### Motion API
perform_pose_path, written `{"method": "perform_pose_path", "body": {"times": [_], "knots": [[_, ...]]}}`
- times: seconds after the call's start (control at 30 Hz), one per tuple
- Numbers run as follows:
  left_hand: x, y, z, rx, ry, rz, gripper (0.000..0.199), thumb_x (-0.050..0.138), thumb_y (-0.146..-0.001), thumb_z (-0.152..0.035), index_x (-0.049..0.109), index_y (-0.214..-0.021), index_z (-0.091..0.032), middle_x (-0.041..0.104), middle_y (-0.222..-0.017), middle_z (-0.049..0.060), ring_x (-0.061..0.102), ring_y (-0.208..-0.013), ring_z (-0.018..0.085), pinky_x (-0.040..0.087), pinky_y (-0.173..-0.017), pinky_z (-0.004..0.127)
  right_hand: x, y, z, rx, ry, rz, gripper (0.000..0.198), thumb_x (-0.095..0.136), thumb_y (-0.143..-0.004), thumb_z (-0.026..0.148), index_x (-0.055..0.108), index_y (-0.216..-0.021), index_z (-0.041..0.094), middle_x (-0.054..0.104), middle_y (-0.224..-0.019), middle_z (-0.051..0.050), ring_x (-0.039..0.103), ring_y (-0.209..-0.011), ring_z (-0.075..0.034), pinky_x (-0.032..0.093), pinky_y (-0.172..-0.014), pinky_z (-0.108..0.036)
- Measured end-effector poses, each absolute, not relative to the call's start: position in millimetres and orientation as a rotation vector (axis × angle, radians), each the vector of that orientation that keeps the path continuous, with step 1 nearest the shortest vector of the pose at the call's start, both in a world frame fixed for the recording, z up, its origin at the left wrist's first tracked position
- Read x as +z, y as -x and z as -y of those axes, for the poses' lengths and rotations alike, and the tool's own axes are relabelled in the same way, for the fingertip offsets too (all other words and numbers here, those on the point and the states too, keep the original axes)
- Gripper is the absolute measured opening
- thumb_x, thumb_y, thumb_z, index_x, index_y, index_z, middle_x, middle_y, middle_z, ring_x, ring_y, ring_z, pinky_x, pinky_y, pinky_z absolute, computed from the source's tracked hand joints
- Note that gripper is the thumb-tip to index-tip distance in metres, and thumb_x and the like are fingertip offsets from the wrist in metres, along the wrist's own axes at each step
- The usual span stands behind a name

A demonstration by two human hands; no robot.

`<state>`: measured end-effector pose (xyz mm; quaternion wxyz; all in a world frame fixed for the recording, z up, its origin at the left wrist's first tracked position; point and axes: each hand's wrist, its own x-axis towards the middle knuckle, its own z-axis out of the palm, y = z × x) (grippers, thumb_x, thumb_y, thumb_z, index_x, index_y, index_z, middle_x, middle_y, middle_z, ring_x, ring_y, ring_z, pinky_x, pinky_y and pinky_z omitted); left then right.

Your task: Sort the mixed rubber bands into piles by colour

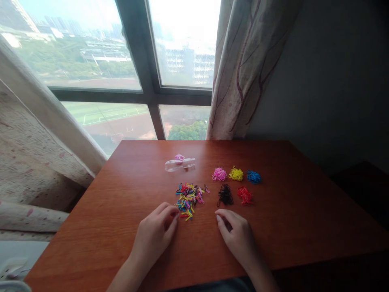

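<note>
A mixed heap of small coloured plastic pins (189, 196), shaped like little safety pins, lies on the brown table. My left hand (156, 229) rests at the heap's lower left edge, thumb and forefinger pinched together; whatever is between them is too small to make out. My right hand (237, 229) is right of the heap, just below the black pile (225, 195). Its thumb and forefinger are also drawn together, and I cannot tell what they hold, if anything. Single-colour piles sit nearby: red (244, 195), pink (219, 174), yellow (236, 173) and blue (253, 176).
Behind the heap lies a clear plastic container (174, 165) with a pink part (179, 157) on it. The wooden table (100, 227) reaches the window (147, 95) at the back. Curtains (240, 69) hang on both sides. A white socket (13, 269) is at lower left.
</note>
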<state>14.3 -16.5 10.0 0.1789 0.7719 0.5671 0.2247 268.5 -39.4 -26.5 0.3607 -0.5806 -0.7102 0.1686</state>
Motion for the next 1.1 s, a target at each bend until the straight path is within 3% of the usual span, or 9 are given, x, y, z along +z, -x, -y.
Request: {"method": "perform_pose_path", "body": {"times": [0.4, 0.6, 0.87, 1.1], "knots": [[7.0, -19.5, 16.5, 0.430, -2.233, -1.617, 0.018, 0.047, -0.094, -0.029, 0.065, -0.092, -0.027, 0.067, -0.094, 0.001, 0.068, -0.083, 0.019, 0.049, -0.069, 0.025, -24.4, -268.0, 39.5, 0.429, 1.510, 1.815, 0.023, 0.047, -0.094, 0.022, 0.070, -0.093, 0.022, 0.075, -0.088, -0.005, 0.071, -0.078, -0.020, 0.055, -0.072, -0.028], [3.7, -13.8, 20.6, 0.463, -2.225, -1.539, 0.019, 0.046, -0.096, -0.027, 0.064, -0.094, -0.026, 0.067, -0.097, 0.001, 0.067, -0.087, 0.018, 0.048, -0.074, 0.026, -25.2, -268.2, 39.7, 0.427, 1.503, 1.816, 0.022, 0.048, -0.093, 0.021, 0.070, -0.093, 0.022, 0.074, -0.088, -0.005, 0.071, -0.079, -0.020, 0.054, -0.072, -0.027], [2.7, -12.7, 32.4, 0.517, -2.214, -1.479, 0.017, 0.047, -0.095, -0.024, 0.063, -0.089, -0.025, 0.065, -0.089, 0.000, 0.064, -0.077, 0.015, 0.046, -0.066, 0.022, -26.0, -265.9, 41.1, 0.427, 1.504, 1.856, 0.021, 0.047, -0.094, 0.020, 0.068, -0.094, 0.021, 0.073, -0.089, -0.004, 0.070, -0.080, -0.020, 0.052, -0.075, -0.028], [2.9, -28.8, 30.2, 0.539, -2.212, -1.380, 0.019, 0.046, -0.096, -0.022, 0.064, -0.096, -0.027, 0.067, -0.097, 0.001, 0.065, -0.085, 0.016, 0.048, -0.072, 0.023, -19.1, -249.3, 46.4, 0.513, 1.423, 1.960, 0.019, 0.049, -0.093, 0.018, 0.067, -0.096, 0.023, 0.072, -0.089, -0.003, 0.068, -0.080, -0.019, 0.049, -0.076, -0.028]]}}
